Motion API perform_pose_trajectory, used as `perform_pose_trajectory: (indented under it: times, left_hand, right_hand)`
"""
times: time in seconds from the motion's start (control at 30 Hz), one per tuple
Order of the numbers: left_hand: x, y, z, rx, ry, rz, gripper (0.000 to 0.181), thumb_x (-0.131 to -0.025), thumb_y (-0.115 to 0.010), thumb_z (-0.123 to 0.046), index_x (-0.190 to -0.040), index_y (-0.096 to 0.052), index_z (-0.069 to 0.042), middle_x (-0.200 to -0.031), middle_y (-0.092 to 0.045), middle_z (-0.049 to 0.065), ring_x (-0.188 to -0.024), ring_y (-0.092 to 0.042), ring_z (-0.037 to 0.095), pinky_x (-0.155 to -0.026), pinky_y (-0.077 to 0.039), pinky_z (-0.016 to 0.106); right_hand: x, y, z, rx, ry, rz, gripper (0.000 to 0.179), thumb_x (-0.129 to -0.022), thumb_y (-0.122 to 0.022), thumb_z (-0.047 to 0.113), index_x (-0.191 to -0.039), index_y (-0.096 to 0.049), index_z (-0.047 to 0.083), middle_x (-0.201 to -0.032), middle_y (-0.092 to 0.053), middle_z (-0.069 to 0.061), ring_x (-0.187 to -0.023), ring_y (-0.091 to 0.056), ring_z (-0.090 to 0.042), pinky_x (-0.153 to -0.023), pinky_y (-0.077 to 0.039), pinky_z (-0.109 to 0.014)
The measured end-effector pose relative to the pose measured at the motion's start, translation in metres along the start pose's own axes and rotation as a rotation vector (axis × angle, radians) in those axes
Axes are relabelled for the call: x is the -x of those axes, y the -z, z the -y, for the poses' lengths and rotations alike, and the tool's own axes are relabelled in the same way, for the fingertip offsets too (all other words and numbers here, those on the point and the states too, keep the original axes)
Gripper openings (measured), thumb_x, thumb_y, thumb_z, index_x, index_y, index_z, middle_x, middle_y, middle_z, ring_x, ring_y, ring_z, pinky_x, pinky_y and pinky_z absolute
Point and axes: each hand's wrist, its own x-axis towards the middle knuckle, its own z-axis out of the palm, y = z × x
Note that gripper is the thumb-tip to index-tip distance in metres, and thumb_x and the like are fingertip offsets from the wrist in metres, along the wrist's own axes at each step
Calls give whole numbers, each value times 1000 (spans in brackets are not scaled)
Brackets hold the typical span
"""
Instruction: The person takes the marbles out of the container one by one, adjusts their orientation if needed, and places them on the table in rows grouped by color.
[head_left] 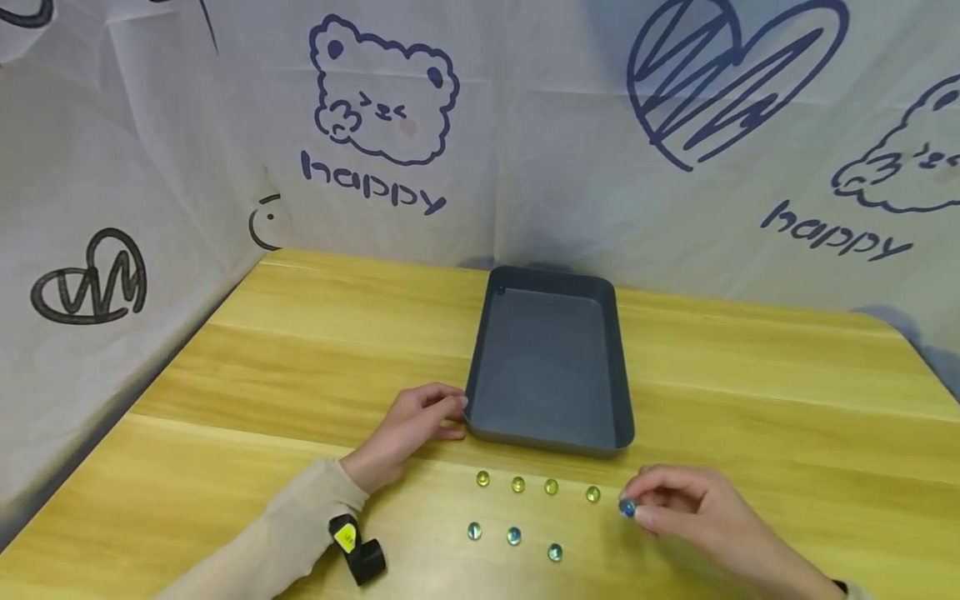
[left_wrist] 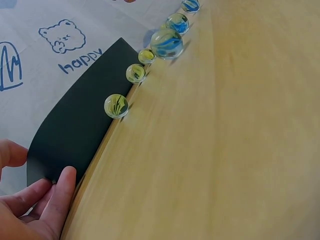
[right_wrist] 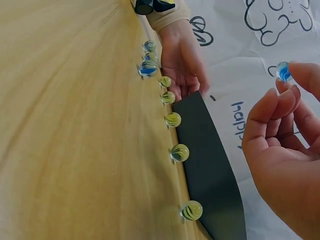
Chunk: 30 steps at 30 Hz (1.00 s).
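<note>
My right hand (head_left: 693, 508) pinches a blue-swirled glass marble (right_wrist: 283, 72) between thumb and fingertips, raised off the table. At the near left corner of a dark grey rectangular tray (head_left: 547, 367), my left hand (head_left: 412, 429) grips the tray's edge with thumb and fingers. A row of yellow-green marbles (head_left: 551, 487) lies in front of the tray; the right wrist view shows several, including a nearest one (right_wrist: 192, 210). Three blue-swirled marbles (head_left: 513, 536) form a second row closer to me. Fingers partly cover the held marble in the head view.
Inside the tray's far left corner sits a small dark round spot (head_left: 501, 290), too small to identify. The wooden table (head_left: 337, 333) meets a white cloth (head_left: 525, 192) with drawn bears and hearts behind and at left. A black wrist device (head_left: 360, 554) hangs at the left sleeve.
</note>
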Motion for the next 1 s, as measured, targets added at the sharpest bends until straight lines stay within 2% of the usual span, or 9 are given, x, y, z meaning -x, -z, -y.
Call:
perform_pose_trajectory:
  times: [0.17,0.3,0.37,0.53,0.6,0.83,1.0]
  left_hand:
    - [0,0,-2,-1,-4,1,26,-94,-55,-5,-114,-61,10,-105,-61,19,-88,-62,19,-78,-59,34]
    - [1,0,-2,-5,3,-1,27,-94,-55,-5,-115,-61,10,-106,-61,19,-88,-62,20,-78,-59,33]
    - [0,1,-3,-5,1,1,27,-94,-55,-6,-116,-60,10,-107,-61,19,-89,-62,20,-78,-59,33]
    - [0,1,-4,-6,0,6,28,-95,-55,-6,-117,-60,10,-108,-61,19,-90,-62,20,-78,-59,33]
    - [0,1,-3,-6,4,7,28,-95,-55,-6,-117,-60,10,-108,-61,19,-89,-62,20,-79,-59,33]
    - [-3,0,-4,-4,-7,11,28,-95,-54,-6,-116,-60,10,-107,-61,20,-90,-62,20,-79,-59,33]
    - [-1,0,-4,-5,9,10,28,-95,-54,-6,-117,-60,10,-108,-60,20,-90,-62,20,-79,-59,33]
  right_hand:
    - [1,0,-1,-7,8,26,29,-92,-52,-13,-109,-70,3,-94,-65,2,-72,-54,-14,-58,-52,-25]
    - [5,-3,-5,-2,24,33,29,-91,-52,-14,-107,-70,3,-93,-65,3,-71,-55,-13,-57,-51,-25]
    - [8,-5,-7,-20,-9,37,28,-92,-53,-12,-107,-70,3,-92,-65,4,-70,-55,-14,-56,-50,-26]
    - [15,-7,-9,-20,-178,55,18,-95,-55,-1,-108,-68,-1,-86,-63,5,-68,-54,-14,-54,-48,-28]
    - [16,-7,-10,-6,-222,67,18,-96,-56,2,-109,-67,-4,-86,-63,5,-68,-54,-13,-54,-48,-27]
    - [14,-8,-9,39,-266,78,21,-95,-59,5,-109,-65,-9,-85,-63,4,-71,-55,-9,-58,-50,-24]
    - [13,-9,-9,21,-290,86,22,-95,-60,6,-109,-65,-10,-86,-64,3,-72,-56,-8,-60,-52,-22]
